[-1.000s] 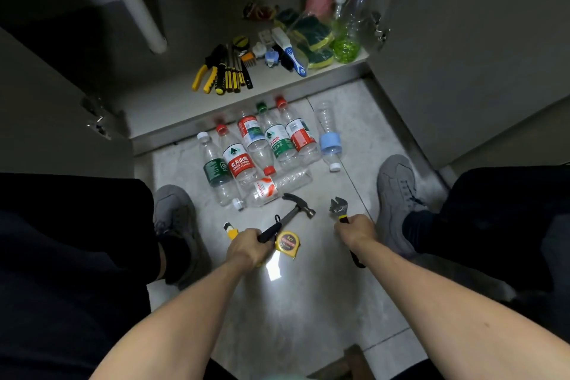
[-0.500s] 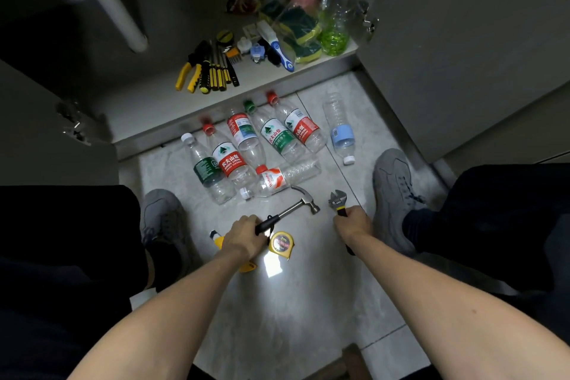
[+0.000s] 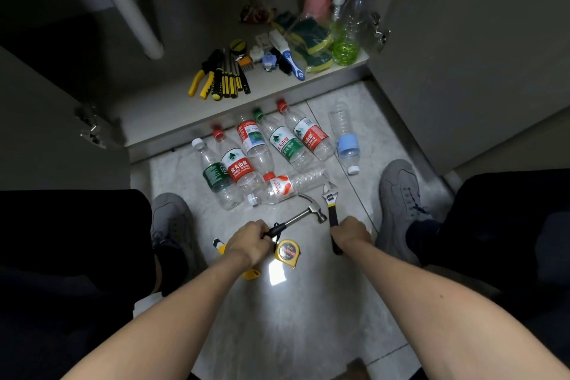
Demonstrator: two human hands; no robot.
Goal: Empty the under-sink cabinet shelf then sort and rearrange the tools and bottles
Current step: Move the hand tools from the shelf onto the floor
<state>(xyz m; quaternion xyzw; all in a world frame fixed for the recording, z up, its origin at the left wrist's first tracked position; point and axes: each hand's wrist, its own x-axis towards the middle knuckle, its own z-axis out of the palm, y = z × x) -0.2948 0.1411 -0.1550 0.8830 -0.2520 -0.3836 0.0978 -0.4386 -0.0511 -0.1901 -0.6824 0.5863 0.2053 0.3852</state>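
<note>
Seven plastic water bottles lie on the floor. One hammer, one adjustable wrench and one tape measure lie toward six o'clock. Three bottles stand on the shelf toward one o'clock.

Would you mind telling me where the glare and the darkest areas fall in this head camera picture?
Head view: a bright glare patch sits on the floor tile beside the tape measure; the cabinet interior and the person's lap are deep in shadow; wide-angle distortion bows the edges.
</note>
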